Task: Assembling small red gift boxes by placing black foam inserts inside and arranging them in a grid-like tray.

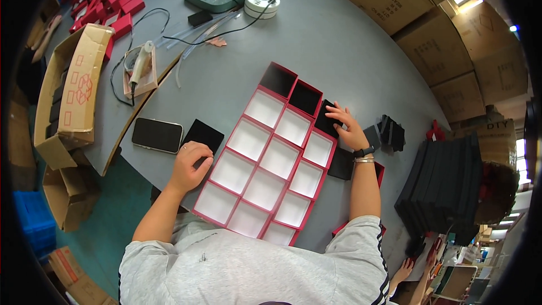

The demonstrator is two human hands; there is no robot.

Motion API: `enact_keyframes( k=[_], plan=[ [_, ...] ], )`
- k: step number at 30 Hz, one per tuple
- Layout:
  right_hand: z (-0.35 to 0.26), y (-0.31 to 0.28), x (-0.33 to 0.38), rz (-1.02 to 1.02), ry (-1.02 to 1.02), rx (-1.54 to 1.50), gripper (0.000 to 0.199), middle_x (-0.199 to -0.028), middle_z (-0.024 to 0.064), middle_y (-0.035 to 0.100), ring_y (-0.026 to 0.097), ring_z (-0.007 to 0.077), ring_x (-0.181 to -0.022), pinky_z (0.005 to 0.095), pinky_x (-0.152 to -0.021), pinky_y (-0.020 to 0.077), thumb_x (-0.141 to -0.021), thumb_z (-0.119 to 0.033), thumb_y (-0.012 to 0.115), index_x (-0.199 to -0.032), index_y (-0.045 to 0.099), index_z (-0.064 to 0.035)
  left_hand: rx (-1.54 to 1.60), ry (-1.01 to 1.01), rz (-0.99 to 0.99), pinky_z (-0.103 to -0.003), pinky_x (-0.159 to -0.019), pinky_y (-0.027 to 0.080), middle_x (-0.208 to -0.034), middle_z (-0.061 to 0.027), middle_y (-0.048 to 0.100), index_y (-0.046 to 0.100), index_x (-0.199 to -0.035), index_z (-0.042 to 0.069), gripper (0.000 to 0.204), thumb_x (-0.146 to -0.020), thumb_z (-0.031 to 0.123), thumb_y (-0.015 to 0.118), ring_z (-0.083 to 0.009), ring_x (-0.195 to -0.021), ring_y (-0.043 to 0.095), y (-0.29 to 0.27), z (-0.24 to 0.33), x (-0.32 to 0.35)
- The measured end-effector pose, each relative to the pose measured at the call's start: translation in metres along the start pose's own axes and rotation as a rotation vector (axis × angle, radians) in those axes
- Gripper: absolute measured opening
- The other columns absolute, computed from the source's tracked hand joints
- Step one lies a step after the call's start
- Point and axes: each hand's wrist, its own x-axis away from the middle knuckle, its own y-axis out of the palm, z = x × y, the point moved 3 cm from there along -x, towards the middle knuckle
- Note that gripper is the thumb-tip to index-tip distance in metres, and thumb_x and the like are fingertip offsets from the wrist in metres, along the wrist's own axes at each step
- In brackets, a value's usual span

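Note:
Red-rimmed open boxes [249, 138] with white insides stand in three slanting rows in front of me. At the far end, the left and middle rows have black pads [305, 98] in their end boxes. My right hand [349, 130] has its fingers spread over a black pad [326, 120] at the far end of the right row, fingertips touching it. To the left of the boxes, my left hand [192, 166] has its fingers curled over the near edge of a square black pad [205, 134]. Its fingertips are partly hidden.
A phone [157, 135] lies left of my left hand. More black pads [390, 134] lie to the right, beside a tall dark stack [437, 183]. A cardboard carton [79, 82], a glue gun [142, 62] and a power strip [261, 4] are farther off. Another person's hand [403, 271] shows at lower right.

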Motion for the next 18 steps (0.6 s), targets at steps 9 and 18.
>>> enact_keyframes(
  k=[9, 18],
  plan=[
    [-0.017, 0.022, 0.012, 0.09, 0.031, 0.172, 0.051, -0.155, 0.0063, 0.045, 0.03, 0.0261, -0.15, 0.0543, -0.123, 0.0019, -0.095, 0.004, 0.049, -0.142, 0.052, -0.0144, 0.095, -0.191, 0.512, -0.033, -0.093, 0.044, -0.108, -0.0116, 0.062, 0.062, -0.099, 0.001, 0.015, -0.099, 0.005, 0.048, -0.0238, -0.104, 0.056, -0.013, -0.022, 0.022],
    [-0.022, 0.015, 0.014, 0.147, -0.087, 0.397, 0.039, -0.144, 0.0084, 0.055, 0.046, 0.0269, -0.138, 0.0492, -0.12, 0.0221, -0.095, -0.003, 0.053, -0.133, 0.059, -0.0105, 0.16, -0.241, 0.504, -0.032, -0.094, 0.044, -0.108, -0.0116, 0.061, 0.062, -0.099, 0.0, 0.019, -0.101, 0.009, 0.046, -0.0229, -0.103, 0.056, -0.013, -0.025, 0.021]
  ],
)
